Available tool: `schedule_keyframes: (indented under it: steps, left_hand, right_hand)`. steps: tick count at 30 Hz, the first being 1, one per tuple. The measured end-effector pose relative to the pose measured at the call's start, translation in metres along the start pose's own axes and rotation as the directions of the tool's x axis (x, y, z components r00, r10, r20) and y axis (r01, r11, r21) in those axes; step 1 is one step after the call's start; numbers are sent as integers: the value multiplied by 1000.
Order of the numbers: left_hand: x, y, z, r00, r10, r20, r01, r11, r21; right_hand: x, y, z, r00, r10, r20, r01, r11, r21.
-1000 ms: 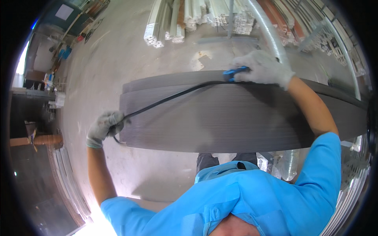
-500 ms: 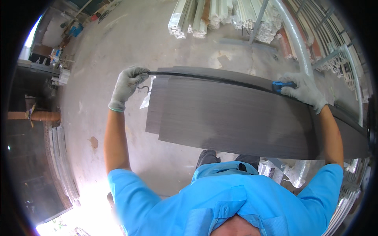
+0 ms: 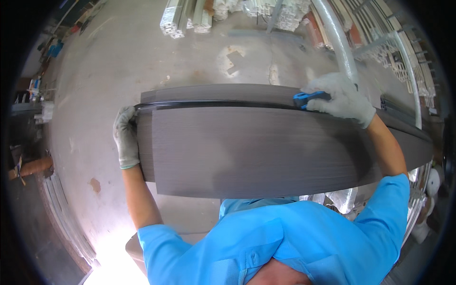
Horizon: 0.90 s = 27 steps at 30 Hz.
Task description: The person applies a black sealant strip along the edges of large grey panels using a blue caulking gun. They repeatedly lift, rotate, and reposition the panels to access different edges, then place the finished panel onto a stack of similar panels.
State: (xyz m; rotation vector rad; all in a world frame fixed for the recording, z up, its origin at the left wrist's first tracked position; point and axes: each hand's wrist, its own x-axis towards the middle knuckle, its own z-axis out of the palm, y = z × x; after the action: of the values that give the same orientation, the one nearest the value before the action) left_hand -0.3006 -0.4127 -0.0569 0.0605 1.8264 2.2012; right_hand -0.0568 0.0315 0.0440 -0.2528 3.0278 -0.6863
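Observation:
Dark grey boards (image 3: 247, 147), stacked with their ends offset, lie across in front of me. A long thin black strip (image 3: 213, 104) runs along them near the far edge. My gloved left hand (image 3: 126, 135) is at the boards' left end, fingers curled around the strip's end; the fingertips are partly hidden. My gloved right hand (image 3: 342, 99) is closed on a small blue-and-black hand tool (image 3: 309, 98), held against the strip toward the right. The tool's exact kind is not clear, and its working end is hidden.
Bundles of wrapped pale profiles (image 3: 187, 16) lie on the concrete floor (image 3: 109, 61) beyond the boards. A metal rack (image 3: 403, 61) with long profiles stands at the far right, beside a plastic-wrapped pole (image 3: 335, 38). More long strips (image 3: 66, 213) lie at the left.
My left hand has come down and nearer to the boards' left end, bringing the strip's end over them. My right hand still grips the blue-and-black tool. The whole view has shifted.

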Motion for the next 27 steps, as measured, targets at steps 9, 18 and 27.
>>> schedule_keyframes:
  steps: [9, 18, 27]
  left_hand:
    - [4, -11, -14, 998, -22, -58, 16, 996, -89]
    - [-24, 53, -3, 916, -46, 398, -172, 852, 495]
    - [-38, 65, 2, 934, 8, 358, -216, 809, 546]
  right_hand:
    - [55, -40, 37, 996, -75, 42, 74, 997, 22]
    - [67, -63, 21, 984, 11, 175, -21, 998, 58]
    - [63, -53, 25, 992, -63, 111, 59, 998, 38]
